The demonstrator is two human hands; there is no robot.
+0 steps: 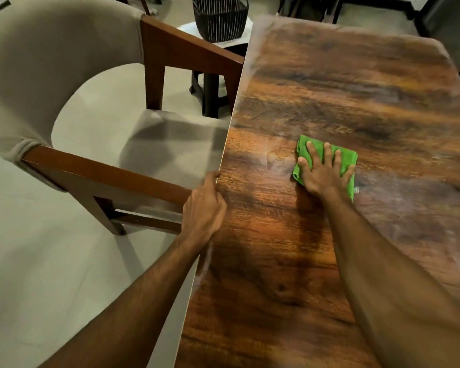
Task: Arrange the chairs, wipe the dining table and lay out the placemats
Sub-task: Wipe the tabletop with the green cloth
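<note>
A glossy wood-grain dining table (343,83) fills the right half of the view. My right hand (324,173) lies flat with spread fingers on a folded green cloth (345,156), pressing it onto the tabletop near the middle. My left hand (203,208) grips the table's left edge, fingers curled round it. A chair (37,75) with a beige padded back and seat and brown wooden arms stands against that left edge, its near arm just beside my left hand.
A dark striped wire basket (219,18) sits on a small pale stool (239,39) beyond the table's far left corner. Dark furniture legs stand along the back. Pale tiled floor (51,261) spreads out on the left.
</note>
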